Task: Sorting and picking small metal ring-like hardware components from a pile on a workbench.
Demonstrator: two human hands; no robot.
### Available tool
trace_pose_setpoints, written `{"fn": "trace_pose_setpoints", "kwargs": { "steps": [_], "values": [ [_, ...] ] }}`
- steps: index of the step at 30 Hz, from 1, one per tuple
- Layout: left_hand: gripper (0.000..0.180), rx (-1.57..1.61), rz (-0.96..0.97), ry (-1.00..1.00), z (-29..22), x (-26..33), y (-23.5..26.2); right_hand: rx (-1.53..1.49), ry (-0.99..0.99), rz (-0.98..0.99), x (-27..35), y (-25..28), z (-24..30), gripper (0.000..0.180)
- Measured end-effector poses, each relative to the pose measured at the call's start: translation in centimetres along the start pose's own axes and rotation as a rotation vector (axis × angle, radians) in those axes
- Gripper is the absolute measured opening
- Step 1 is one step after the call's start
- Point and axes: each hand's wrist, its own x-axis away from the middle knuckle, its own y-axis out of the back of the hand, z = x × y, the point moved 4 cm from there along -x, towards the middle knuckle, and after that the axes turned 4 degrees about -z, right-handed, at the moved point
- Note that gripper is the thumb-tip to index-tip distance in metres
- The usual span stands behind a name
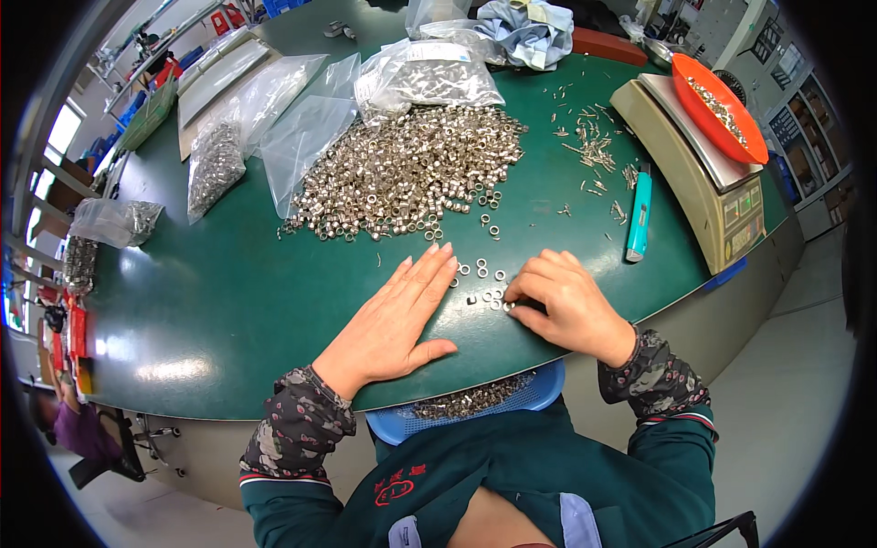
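Small metal rings [482, 271]: hard, light, slippery; pinch by rim. Left hand [402, 315] flat, empty; right hand [562, 301] curled, fingertips on rings.

Both forearms come in from the lower edge, each in a dark floral-patterned sleeve with a striped cuff pushed up just above the wrist. The left hand [402, 315] lies flat, palm down, fingers straight and close together pointing up and to the right, thumb spread out to the side. The right hand [562, 306] is curled, knuckles up, wrist bent, its fingers [530, 279] bunched and pointing left toward the left hand's fingertips, near but apart
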Motion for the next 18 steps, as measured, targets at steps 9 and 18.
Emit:
{"fn": "trace_pose_setpoints", "kwargs": {
  "steps": [9,18],
  "values": [
    [0.071,0.122,-0.026,-0.014,0.0,-0.2,-0.1,0.076,-0.131,-0.088,-0.9,-0.4,-1.3,0.012],
    [0.060,-0.034,-0.039,-0.133,-0.5,-0.4,-0.5,0.084,-0.155,-0.137,-1.0,0.0,-2.0,0.009]
  ]
}}
